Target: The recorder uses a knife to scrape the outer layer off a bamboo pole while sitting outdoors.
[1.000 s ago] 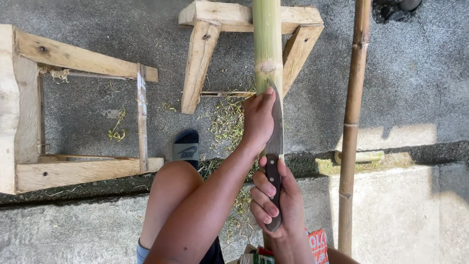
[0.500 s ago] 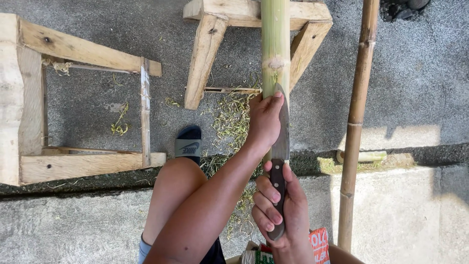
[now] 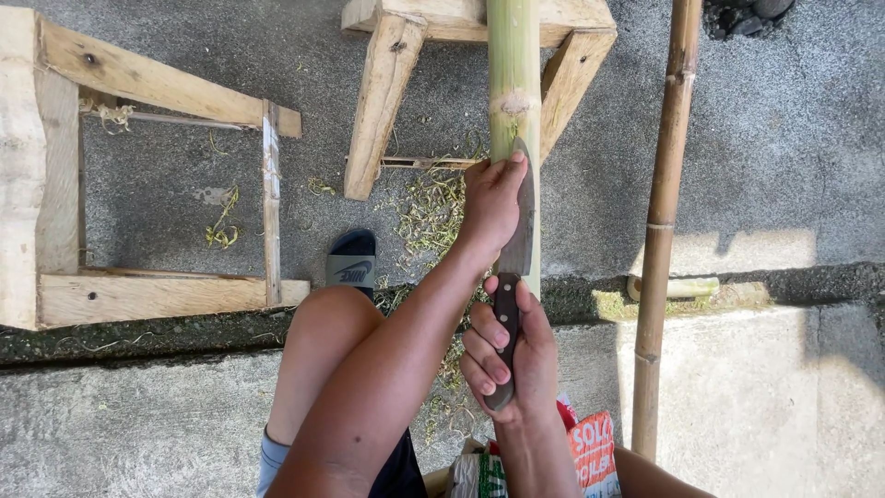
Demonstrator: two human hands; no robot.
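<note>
While you look down from above, a pale green bamboo pole [image 3: 513,65] runs straight up the middle of the view, smooth and glossy, with a pale ringed node partway along where the skin is scraped and frayed. Your left hand [image 3: 493,198] is closed around the pole just below that node, thumb lying along it. Your right hand [image 3: 510,355] is wrapped tight around the dark wooden handle of a knife [image 3: 518,249], whose grey blade lies flat against the right side of the pole, its tip reaching up beside the node.

Compared with half a second ago, your left hand sits a little lower on the pole, and the blade tip is nearer the node.

To the left lies a rough wooden frame [image 3: 138,83] on grey concrete, then your bare knee [image 3: 327,323] above a dark sandal [image 3: 352,261]. Green shavings [image 3: 429,207] litter the ground by a wooden stool [image 3: 383,101]. To the right, a thinner brown bamboo pole [image 3: 662,221] stands well apart.

The green pole's lower stretch is hidden behind your hands, and both poles are cut off at the top edge. A red and white package [image 3: 590,452] is partly covered by your right wrist.
</note>
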